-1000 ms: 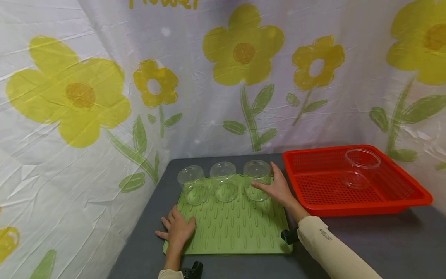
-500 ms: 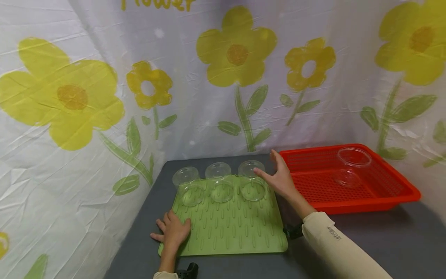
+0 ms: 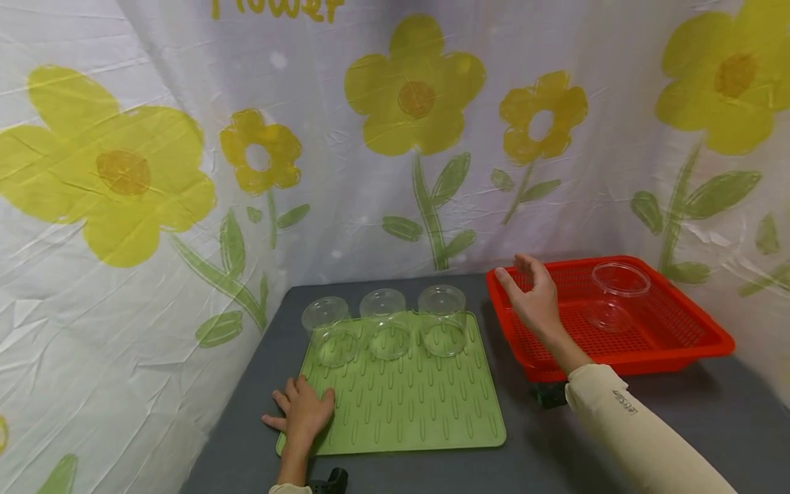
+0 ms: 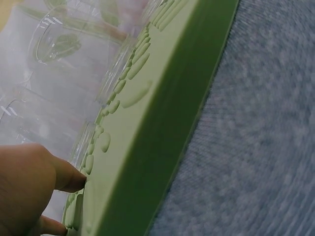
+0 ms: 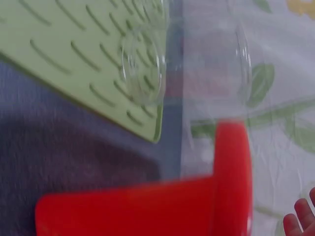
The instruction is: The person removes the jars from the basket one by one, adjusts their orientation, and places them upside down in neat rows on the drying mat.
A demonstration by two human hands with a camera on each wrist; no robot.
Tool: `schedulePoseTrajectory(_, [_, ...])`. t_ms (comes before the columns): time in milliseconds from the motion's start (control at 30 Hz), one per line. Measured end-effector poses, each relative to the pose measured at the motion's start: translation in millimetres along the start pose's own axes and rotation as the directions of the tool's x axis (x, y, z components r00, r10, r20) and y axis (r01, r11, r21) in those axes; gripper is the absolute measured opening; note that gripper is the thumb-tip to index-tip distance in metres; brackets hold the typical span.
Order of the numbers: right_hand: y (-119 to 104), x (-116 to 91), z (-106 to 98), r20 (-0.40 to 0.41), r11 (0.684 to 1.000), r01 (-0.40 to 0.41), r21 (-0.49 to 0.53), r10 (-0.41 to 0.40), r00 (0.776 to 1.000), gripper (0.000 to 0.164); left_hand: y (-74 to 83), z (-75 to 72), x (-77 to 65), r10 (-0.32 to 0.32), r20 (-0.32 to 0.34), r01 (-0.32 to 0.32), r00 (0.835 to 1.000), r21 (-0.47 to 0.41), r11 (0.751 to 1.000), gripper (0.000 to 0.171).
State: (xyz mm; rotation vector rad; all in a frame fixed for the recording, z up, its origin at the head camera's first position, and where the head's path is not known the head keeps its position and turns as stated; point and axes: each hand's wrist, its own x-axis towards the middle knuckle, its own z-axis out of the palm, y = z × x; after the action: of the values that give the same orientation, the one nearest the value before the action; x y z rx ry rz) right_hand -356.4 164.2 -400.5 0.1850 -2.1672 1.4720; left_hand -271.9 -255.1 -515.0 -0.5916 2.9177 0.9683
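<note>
Three clear plastic jars stand in a row along the far edge of the green ridged mat [image 3: 407, 412]: a left jar [image 3: 327, 315], a middle jar [image 3: 384, 305] and a right jar [image 3: 441, 302]. My left hand [image 3: 304, 413] rests on the mat's left edge with spread fingers, its fingertips [image 4: 74, 182] touching the ridged surface in the left wrist view. Above the near left part of the red basket [image 3: 691, 353] hangs my right hand [image 3: 535, 298], holding nothing, thumb apart from the fingers. A fourth clear jar [image 3: 620, 281] stands inside the basket.
A dark grey table [image 3: 234, 439] lies under the mat and basket. Behind it hangs a white curtain [image 3: 345, 192] printed with yellow flowers. The basket's raised rim stands close to the right of the mat, with a narrow strip of table between.
My right hand has let go of the right jar and moved rightward over the basket. My left hand has stayed on the mat. The view has shifted slightly.
</note>
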Motion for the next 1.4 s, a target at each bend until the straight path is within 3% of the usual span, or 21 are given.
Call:
schedulePoseTrajectory(200, [9.8, 8.9, -20.1, -0.085, 0.999, -0.021, -0.041, 0.017, 0.996, 0.062, 2.2, 1.9, -0.8, 0.007, -0.005, -0.007, 1.000, 0.007, 1.000, 0.081])
schedulePoseTrajectory(533, [27.8, 24.6, -60.3, -0.160, 0.979, -0.063, -0.192, 0.032, 0.987, 0.067, 3.3, 1.4, -1.2, 0.003, 0.000, -0.003, 1.000, 0.013, 1.000, 0.081])
schedulePoseTrajectory(767, [43.9, 30.7, -87.8, -0.248, 0.957, -0.160, -0.242, 0.098, 0.964, 0.072, 4.9, 0.5, -2.3, 0.012, -0.010, -0.012, 1.000, 0.002, 1.000, 0.081])
schedulePoseTrajectory(900, [53.4, 31.0, -101.5, -0.297, 0.932, -0.265, -0.246, 0.188, 0.936, 0.079, 4.8, 0.4, -2.2, 0.008, -0.006, -0.008, 1.000, 0.005, 1.000, 0.081])
schedulePoseTrajectory(1133, [63.1, 32.0, -121.1, -0.346, 0.871, -0.451, -0.194, 0.369, 0.863, 0.091, 3.9, 0.3, -1.3, -0.004, 0.012, 0.004, 1.000, 0.010, 1.000, 0.081])
schedulePoseTrajectory(1400, [60.8, 35.2, -142.8, -0.314, 0.796, -0.600, -0.079, 0.551, 0.773, 0.103, 1.7, 0.2, 0.4, -0.007, 0.014, 0.007, 1.000, 0.018, 1.000, 0.081])
